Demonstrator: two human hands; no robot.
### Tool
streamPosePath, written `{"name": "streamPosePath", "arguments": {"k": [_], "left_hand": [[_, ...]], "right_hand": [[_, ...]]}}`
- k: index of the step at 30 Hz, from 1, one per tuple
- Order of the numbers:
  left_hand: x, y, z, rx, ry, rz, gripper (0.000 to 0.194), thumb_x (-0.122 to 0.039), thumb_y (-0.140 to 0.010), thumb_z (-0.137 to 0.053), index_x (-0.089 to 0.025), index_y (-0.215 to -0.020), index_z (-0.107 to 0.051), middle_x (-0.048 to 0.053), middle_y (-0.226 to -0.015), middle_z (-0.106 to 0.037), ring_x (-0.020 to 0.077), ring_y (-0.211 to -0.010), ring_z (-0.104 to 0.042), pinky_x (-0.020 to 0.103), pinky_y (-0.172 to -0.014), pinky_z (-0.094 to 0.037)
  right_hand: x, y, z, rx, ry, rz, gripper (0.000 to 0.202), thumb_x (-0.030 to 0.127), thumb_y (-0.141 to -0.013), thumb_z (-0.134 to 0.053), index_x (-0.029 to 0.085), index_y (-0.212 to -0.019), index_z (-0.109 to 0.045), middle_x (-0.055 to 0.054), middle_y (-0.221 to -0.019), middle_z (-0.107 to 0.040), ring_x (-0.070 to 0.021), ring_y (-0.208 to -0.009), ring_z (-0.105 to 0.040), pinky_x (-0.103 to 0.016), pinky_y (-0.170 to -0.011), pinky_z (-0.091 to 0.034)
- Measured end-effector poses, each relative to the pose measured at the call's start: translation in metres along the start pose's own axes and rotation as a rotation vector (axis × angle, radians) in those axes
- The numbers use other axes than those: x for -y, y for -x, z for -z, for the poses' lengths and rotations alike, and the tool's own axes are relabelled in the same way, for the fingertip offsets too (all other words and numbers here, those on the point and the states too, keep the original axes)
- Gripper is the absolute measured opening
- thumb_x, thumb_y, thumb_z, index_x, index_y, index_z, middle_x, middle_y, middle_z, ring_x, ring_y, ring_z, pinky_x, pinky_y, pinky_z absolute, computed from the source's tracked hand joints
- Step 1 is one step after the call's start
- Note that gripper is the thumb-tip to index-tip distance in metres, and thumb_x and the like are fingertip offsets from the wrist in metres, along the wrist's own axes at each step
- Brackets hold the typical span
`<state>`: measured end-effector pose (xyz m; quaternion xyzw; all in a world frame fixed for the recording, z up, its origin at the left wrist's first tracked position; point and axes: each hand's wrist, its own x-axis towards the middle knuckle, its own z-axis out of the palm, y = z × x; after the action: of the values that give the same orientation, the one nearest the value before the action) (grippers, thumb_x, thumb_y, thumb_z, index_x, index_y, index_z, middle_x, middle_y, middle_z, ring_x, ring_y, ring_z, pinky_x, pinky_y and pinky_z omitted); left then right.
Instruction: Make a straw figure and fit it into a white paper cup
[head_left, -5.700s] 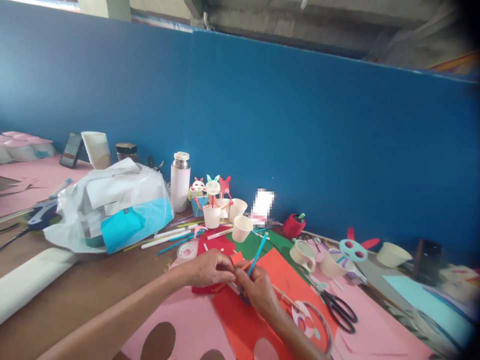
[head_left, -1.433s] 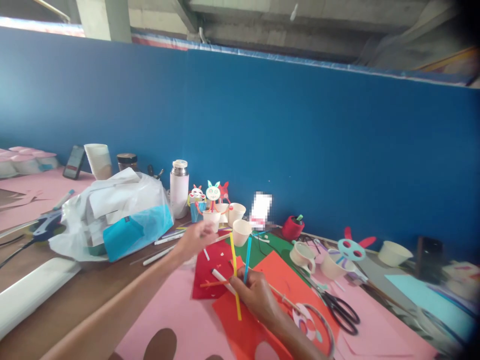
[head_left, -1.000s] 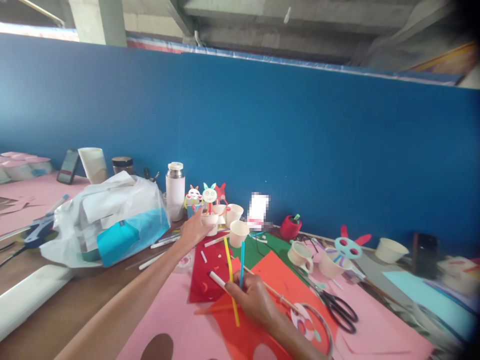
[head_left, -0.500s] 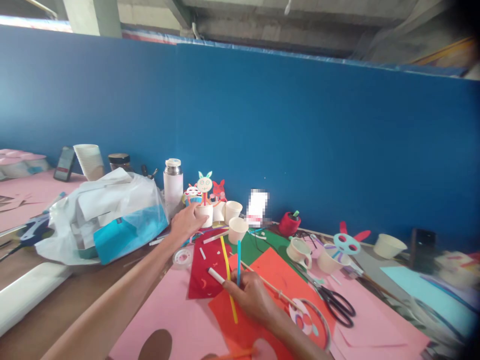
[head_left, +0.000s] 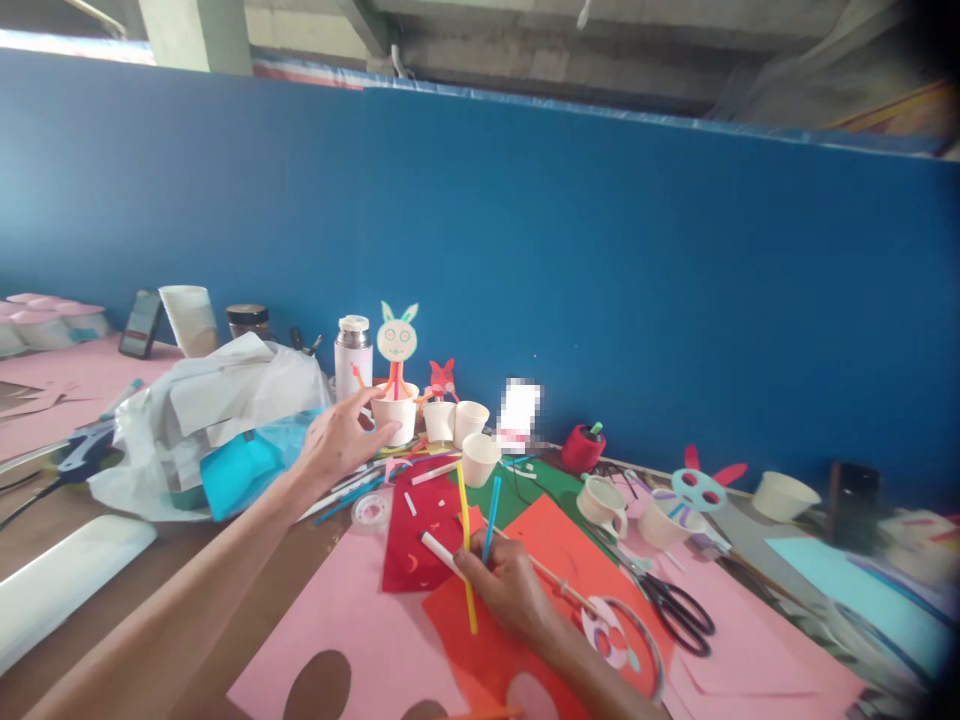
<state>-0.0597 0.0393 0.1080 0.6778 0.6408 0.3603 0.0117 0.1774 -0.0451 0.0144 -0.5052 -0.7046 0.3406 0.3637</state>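
Observation:
My left hand [head_left: 349, 432] is closed around the left side of a white paper cup [head_left: 394, 418]. A pale rabbit-face puppet [head_left: 397, 341] on a striped stem stands up out of that cup. Over the red and orange paper, my right hand [head_left: 504, 578] grips a yellow strip [head_left: 464, 500], a blue stick [head_left: 492, 515] and a white stick [head_left: 441, 553] between its fingers. A red paper figure [head_left: 442, 380] rises from another cup [head_left: 439, 421] just right of the held one. Two more white cups, one of them nearer [head_left: 480, 459], stand beside it.
A plastic bag [head_left: 150, 450] and a white flask [head_left: 353, 355] are on the left. Black-handled scissors [head_left: 679, 612], a mug [head_left: 602, 503] and a cup with a blue rabbit face [head_left: 697, 489] lie to the right. A blue panel [head_left: 637, 270] runs behind the table.
My left hand and the cup with the rabbit-face puppet have shifted left and the puppet shows larger and higher. My right hand has moved slightly, and the blue stick now leans right.

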Motion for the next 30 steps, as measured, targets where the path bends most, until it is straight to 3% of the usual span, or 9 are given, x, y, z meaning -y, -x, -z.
{"name": "streamPosePath", "arguments": {"k": [8, 11, 15, 18, 24, 30], "left_hand": [[0.003, 0.005, 0.024, -0.081, -0.044, 0.028, 0.048, -0.044, -0.067, -0.057, -0.028, -0.112, -0.052, -0.002, -0.088, -0.067, 0.0171, -0.075, -0.063, 0.026, -0.071, -0.045], [0.007, 0.012, 0.023, -0.079, -0.057, 0.045, 0.051, -0.044, -0.067, -0.058, -0.028, -0.115, -0.05, -0.002, -0.091, -0.066, 0.0165, -0.076, -0.062, 0.026, -0.072, -0.046], [0.004, 0.032, -0.004, -0.009, -0.074, -0.043, 0.049, -0.041, -0.069, -0.057, -0.027, -0.116, -0.05, 0.0, -0.114, -0.06, 0.0162, -0.082, -0.061, 0.024, -0.075, -0.046], [0.0, 0.04, -0.031, 0.102, -0.056, -0.124, 0.051, -0.037, -0.072, -0.054, -0.028, -0.121, -0.046, 0.0, -0.114, -0.059, 0.0172, -0.086, -0.061, 0.026, -0.076, -0.046], [-0.005, 0.026, -0.066, 0.161, -0.067, -0.113, 0.049, -0.036, -0.074, -0.053, -0.024, -0.121, -0.045, 0.005, -0.116, -0.058, 0.0219, -0.101, -0.057, 0.029, -0.082, -0.044], [-0.006, 0.016, -0.091, 0.199, -0.161, -0.117, 0.052, -0.036, -0.075, -0.054, -0.023, -0.124, -0.041, 0.008, -0.112, -0.06, 0.0248, -0.099, -0.058, 0.033, -0.082, -0.043]], "right_hand": [[-0.002, -0.002, 0.001, 0.011, -0.012, -0.007, 0.034, 0.037, -0.08, -0.047, 0.018, -0.054, -0.034, 0.006, -0.05, -0.029, -0.0066, -0.048, -0.029, -0.02, -0.044, -0.022], [-0.002, -0.002, 0.001, 0.008, -0.014, -0.014, 0.034, 0.037, -0.08, -0.046, 0.018, -0.054, -0.035, 0.006, -0.05, -0.029, -0.0069, -0.048, -0.029, -0.02, -0.045, -0.022], [-0.001, -0.003, 0.0, -0.013, -0.002, 0.001, 0.032, 0.036, -0.08, -0.046, 0.018, -0.056, -0.038, 0.005, -0.052, -0.031, -0.0076, -0.05, -0.031, -0.02, -0.048, -0.024], [0.0, -0.001, 0.0, -0.01, -0.006, 0.015, 0.032, 0.037, -0.081, -0.045, 0.017, -0.057, -0.04, 0.005, -0.052, -0.033, -0.0079, -0.051, -0.033, -0.02, -0.049, -0.025], [-0.004, 0.0, 0.001, -0.005, 0.01, 0.028, 0.033, 0.039, -0.082, -0.045, 0.017, -0.058, -0.043, 0.005, -0.052, -0.034, -0.0081, -0.05, -0.033, -0.02, -0.049, -0.026], [-0.005, -0.001, 0.003, -0.003, 0.016, 0.025, 0.034, 0.039, -0.082, -0.046, 0.018, -0.056, -0.039, 0.005, -0.053, -0.033, -0.0083, -0.052, -0.035, -0.02, -0.049, -0.026]]}}
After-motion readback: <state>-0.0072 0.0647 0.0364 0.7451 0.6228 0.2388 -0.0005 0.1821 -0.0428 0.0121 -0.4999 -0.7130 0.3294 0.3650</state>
